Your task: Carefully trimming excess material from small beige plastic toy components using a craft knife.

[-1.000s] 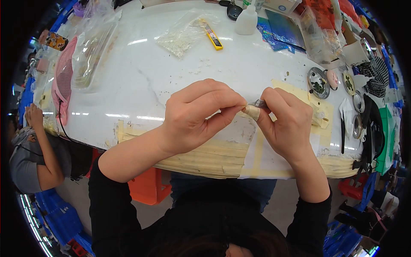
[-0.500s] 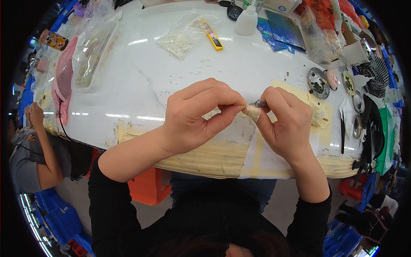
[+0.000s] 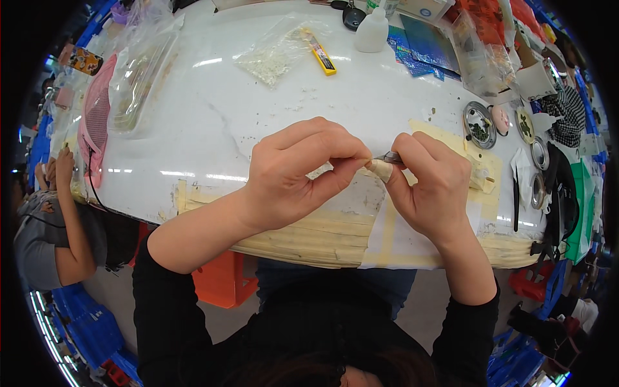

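Above the near part of the white table, my left hand [image 3: 303, 174] is closed in a pinch of thumb and forefinger. What sits between those fingertips is too small to make out. My right hand [image 3: 433, 184] grips a short, dark grey knife blade [image 3: 391, 157] between forefinger and thumb, its tip pointing at the left fingertips. Pale tape [image 3: 382, 169] wraps the right thumb and lies just under the blade. The fingertips of both hands nearly meet. Beneath them, white crumbs on the table are partly hidden by my left hand.
Cream tape [image 3: 309, 242] covers the table's front edge. Farther off are a clear bag of white bits [image 3: 267, 68], a yellow case [image 3: 321, 55] and a white bottle [image 3: 372, 32]. To the right lie a metal dish of green pieces [image 3: 479, 126] and a black stick [image 3: 516, 200]. A co-worker's arm [image 3: 74, 226] rests at left.
My two hands stay almost exactly in place, still close together around the blade. At the far left, the co-worker's hands have shifted, and both now show at the table edge.
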`<state>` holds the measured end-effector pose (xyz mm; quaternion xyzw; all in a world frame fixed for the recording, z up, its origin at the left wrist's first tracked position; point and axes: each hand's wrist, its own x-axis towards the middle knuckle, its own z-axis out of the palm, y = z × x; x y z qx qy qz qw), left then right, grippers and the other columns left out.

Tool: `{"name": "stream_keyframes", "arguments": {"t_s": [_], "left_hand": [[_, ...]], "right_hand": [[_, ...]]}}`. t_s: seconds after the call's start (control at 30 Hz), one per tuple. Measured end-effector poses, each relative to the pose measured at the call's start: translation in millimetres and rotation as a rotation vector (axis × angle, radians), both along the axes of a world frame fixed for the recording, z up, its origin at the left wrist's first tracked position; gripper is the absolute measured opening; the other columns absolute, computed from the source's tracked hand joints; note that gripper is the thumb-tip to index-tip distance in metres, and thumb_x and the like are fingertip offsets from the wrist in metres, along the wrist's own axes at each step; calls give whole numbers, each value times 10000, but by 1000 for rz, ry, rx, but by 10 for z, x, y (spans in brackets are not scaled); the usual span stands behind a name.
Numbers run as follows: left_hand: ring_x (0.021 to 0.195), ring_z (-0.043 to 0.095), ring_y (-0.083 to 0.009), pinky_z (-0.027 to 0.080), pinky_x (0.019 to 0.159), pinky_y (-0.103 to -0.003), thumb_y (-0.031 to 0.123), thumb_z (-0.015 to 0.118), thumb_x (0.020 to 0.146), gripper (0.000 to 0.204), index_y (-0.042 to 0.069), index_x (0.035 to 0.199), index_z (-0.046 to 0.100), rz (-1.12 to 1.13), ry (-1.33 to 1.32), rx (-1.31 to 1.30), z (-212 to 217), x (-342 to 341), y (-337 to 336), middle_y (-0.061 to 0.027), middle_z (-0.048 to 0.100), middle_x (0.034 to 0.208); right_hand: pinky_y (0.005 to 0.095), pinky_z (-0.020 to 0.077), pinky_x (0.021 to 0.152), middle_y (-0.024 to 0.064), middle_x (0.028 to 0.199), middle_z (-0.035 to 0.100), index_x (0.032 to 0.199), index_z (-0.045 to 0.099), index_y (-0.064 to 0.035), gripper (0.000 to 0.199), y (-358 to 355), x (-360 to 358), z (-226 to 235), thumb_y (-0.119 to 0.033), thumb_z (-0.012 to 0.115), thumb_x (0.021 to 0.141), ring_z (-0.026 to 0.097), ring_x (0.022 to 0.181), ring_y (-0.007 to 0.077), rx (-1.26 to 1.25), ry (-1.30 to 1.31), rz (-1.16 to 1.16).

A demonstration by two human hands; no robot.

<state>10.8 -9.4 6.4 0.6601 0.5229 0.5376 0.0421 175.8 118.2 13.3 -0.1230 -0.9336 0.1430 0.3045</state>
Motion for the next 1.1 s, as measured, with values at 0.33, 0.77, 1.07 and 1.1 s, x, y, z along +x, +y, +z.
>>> {"name": "stream_keyframes", "arguments": {"t_s": [0.33, 0.77, 1.07, 1.1], "left_hand": [[777, 630, -111, 530, 704, -246, 26, 632, 924, 88, -2, 1008, 628, -242, -857, -487, 26, 3, -14, -59, 652, 903], [772, 609, -67, 513, 710, -218, 170, 595, 979, 131, 53, 1035, 604, -498, -1281, -653, -34, -76, 46, -19, 626, 930], [741, 612, -85, 505, 672, -229, 89, 662, 897, 111, -13, 939, 668, 113, -324, -454, 62, -356, 106, -40, 677, 837], [740, 608, -89, 504, 685, -237, 61, 660, 881, 111, -36, 932, 680, 197, -174, -453, 84, -401, 113, -51, 691, 835]], "right_hand": [[325, 376, 441, 34, 601, 489, 748, 544, -95, 223, -5, 1, 13, -172, 751, 728, 518, 501, 204, -7, -20, -18], [320, 395, 445, 15, 606, 529, 741, 529, -103, 320, -4, -1, 14, -326, 754, 780, 546, 513, 196, -13, -17, -22], [321, 382, 435, 17, 592, 518, 724, 512, -92, 339, 7, -3, 16, -302, 772, 778, 531, 505, 195, -17, -4, -14], [322, 380, 434, 17, 591, 517, 723, 509, -90, 336, 9, -4, 20, -288, 775, 776, 529, 505, 195, -13, -2, -10]]}}
